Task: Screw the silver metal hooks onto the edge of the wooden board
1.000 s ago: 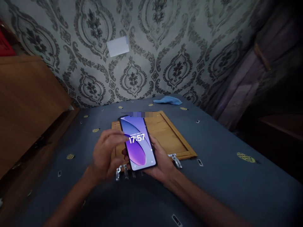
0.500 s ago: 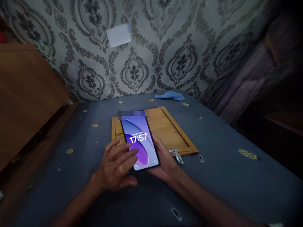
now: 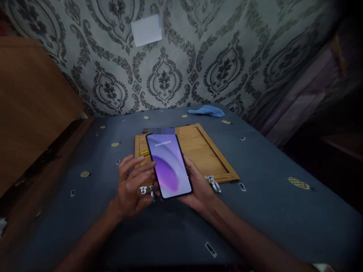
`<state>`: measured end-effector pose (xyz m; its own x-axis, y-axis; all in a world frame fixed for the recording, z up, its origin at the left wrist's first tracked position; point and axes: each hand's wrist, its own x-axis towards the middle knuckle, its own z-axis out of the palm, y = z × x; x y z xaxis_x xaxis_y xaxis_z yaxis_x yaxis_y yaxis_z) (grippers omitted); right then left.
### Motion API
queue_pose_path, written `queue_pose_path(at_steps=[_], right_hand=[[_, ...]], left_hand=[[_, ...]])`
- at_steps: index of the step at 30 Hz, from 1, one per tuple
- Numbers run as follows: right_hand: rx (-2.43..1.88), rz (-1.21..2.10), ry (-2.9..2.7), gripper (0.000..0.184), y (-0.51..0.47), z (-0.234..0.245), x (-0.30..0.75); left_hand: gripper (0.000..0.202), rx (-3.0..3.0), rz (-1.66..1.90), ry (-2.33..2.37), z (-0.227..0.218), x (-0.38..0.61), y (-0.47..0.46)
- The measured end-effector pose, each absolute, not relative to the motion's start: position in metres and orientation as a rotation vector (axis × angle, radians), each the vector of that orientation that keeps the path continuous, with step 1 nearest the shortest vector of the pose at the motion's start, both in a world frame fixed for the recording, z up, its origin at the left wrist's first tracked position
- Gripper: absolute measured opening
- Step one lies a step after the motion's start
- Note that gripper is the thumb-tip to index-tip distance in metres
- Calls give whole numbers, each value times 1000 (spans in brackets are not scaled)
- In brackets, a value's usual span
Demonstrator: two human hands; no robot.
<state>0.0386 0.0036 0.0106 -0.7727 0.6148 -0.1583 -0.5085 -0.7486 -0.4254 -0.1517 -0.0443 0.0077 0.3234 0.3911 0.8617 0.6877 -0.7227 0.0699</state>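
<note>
My right hand point(image 3: 200, 185) holds a smartphone point(image 3: 169, 164) from beneath, its lit purple screen facing up at me. My left hand point(image 3: 133, 185) hovers just left of the phone with its fingers spread, the fingertips at the phone's left edge. Under both hands lies a small wooden cabinet door point(image 3: 198, 149) flat on a blue patterned cloth point(image 3: 263, 189). Metal hinges point(image 3: 214, 183) stick out of the door's near edge. A yellow-handled tool point(image 3: 144, 152) lies on the door, mostly hidden by the phone.
A light blue rag point(image 3: 207, 111) lies at the far edge of the cloth by the patterned wall. A white paper point(image 3: 146, 29) is stuck on the wall. A wooden cabinet point(image 3: 31, 105) stands at the left. Dark furniture fills the right side.
The clock digits are gone from the phone's screen, which now shows a plain purple picture. My left hand has drawn back from the screen to the phone's left side, uncovering a hinge.
</note>
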Motion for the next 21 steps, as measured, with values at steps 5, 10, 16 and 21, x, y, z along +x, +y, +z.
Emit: queue_pose_path(at_steps=[5, 10, 16, 21], right_hand=[[-463, 2365, -488, 43, 6, 7, 39], [-414, 2345, -580, 42, 7, 1, 39], [-401, 2318, -577, 41, 9, 4, 37], [-434, 2317, -479, 38, 8, 10, 38]], left_hand=[[36, -2331, -1232, -911, 7, -146, -45], [39, -2362, -1194, -923, 4, -146, -43], [43, -2481, -1122, -884, 12, -145, -46], [45, -2574, -1046, -847, 21, -143, -53]])
